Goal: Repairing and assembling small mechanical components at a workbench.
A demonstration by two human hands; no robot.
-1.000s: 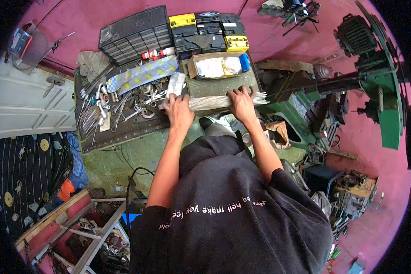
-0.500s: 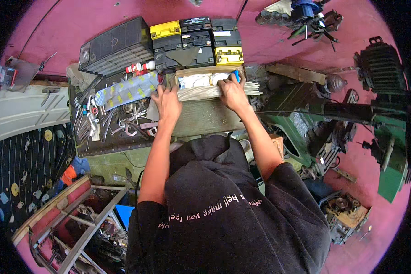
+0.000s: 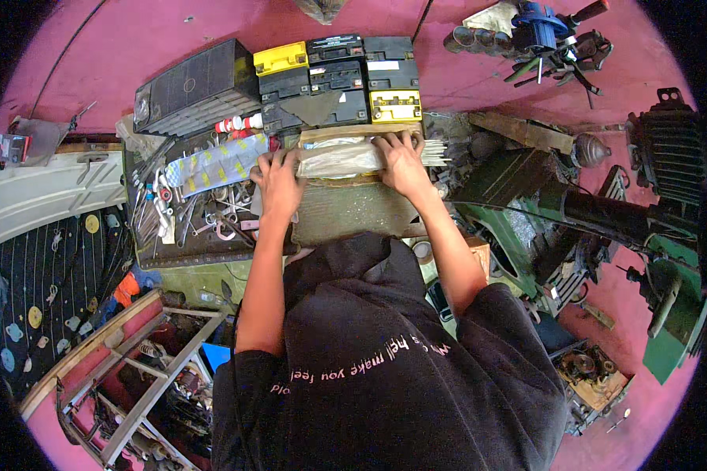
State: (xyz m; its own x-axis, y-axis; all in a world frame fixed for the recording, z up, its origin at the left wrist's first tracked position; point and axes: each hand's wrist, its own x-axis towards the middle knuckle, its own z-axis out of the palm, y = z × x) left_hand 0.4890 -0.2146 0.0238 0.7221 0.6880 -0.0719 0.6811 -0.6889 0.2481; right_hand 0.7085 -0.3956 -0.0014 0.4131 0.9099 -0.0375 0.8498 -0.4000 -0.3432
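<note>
A bundle of welding rods [image 3: 340,159] in a pale, cloudy plastic wrapper lies across a shallow wooden box [image 3: 316,136] on the bench. The bare rod ends [image 3: 434,152] stick out to the right. At the bundle's left end, my left hand [image 3: 278,185] has its fingers bent over it. My right hand [image 3: 403,162] grips it near the bare ends, thumb side hidden. Little of the white and blue contents of the box shows behind the bundle. Left of my left hand lies a long clear package with yellow marks [image 3: 216,165].
Stacked black and yellow batteries [image 3: 338,77] stand behind the box, beside a dark drawer cabinet [image 3: 196,86]. Loose spanners and sockets [image 3: 212,216] cover the bench's left side. A green machine [image 3: 518,208] stands at the right. A metal frame [image 3: 149,385] is at the lower left.
Both hands have moved the bundle from the box's near edge back over its opening, covering most of the white and blue contents. The view has shifted slightly.
</note>
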